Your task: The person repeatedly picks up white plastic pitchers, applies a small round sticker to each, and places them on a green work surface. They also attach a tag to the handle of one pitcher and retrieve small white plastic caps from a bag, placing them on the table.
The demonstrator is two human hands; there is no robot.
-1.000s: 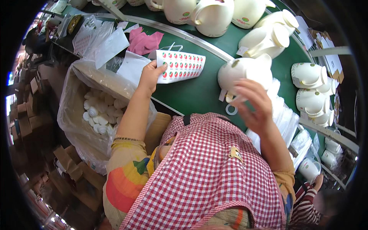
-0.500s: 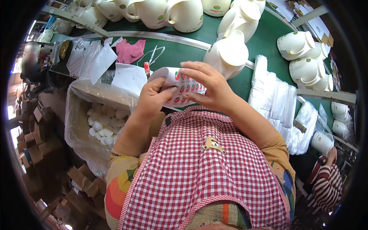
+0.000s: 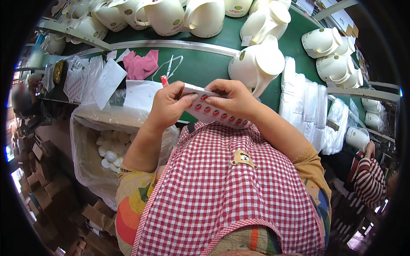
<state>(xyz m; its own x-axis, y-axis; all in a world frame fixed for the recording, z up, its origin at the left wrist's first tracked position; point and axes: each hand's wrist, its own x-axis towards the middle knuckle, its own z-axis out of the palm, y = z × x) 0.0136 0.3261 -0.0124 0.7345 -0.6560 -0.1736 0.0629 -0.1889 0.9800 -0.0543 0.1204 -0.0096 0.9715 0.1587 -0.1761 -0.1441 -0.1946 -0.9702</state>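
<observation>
A white sheet of red-and-green oval stickers (image 3: 219,114) is held up in front of my apron, tilted and bent. My left hand (image 3: 168,106) pinches its left end between thumb and fingers. At the upper edge my right hand (image 3: 234,99) is closed on the sheet, thumb beside one sticker; whether that sticker is lifting, I cannot tell. Just beyond my right hand, a cream plastic jug (image 3: 252,66) lies on the green work table (image 3: 200,70). A red-handled tool (image 3: 164,81) lies just past my left hand.
Several more cream jugs (image 3: 158,19) line the far side. Plastic bags (image 3: 301,104) hang over the edge at right. A pink cloth (image 3: 141,65) and papers lie at left. Below them stands a lined box (image 3: 89,164) of white plastic parts. A co-worker's striped sleeve (image 3: 369,179) shows at right.
The sheet has tipped flatter and turned to slope down to the right. My right hand has gone from spread fingers over the sheet to a pinch at its upper edge.
</observation>
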